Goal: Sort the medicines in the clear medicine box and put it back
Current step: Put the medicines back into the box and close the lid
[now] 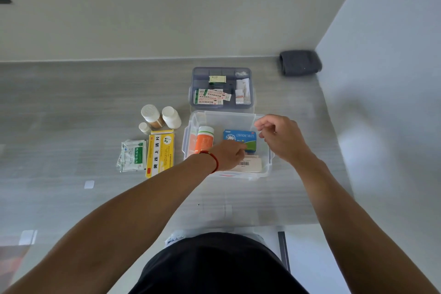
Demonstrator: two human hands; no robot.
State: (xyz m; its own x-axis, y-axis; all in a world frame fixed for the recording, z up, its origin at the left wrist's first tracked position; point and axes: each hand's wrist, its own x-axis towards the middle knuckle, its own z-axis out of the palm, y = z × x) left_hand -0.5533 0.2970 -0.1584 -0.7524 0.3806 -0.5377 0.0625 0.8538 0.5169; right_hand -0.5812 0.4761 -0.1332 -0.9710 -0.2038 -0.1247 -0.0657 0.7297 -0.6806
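The clear medicine box stands open on the grey table. Inside it lie an orange bottle with a white-green cap, a blue-green box of tablets and a beige carton with a barcode. My left hand, with a red band at the wrist, reaches into the box; its fingers rest on the near edge of the blue-green box. My right hand hovers over the box's right wall, fingers loosely curled, holding nothing.
Behind the box sits a grey tray with sachets and small packs. To the left stand three white-capped bottles, a yellow carton and white-green sachets. A dark folded cloth lies at the far right corner.
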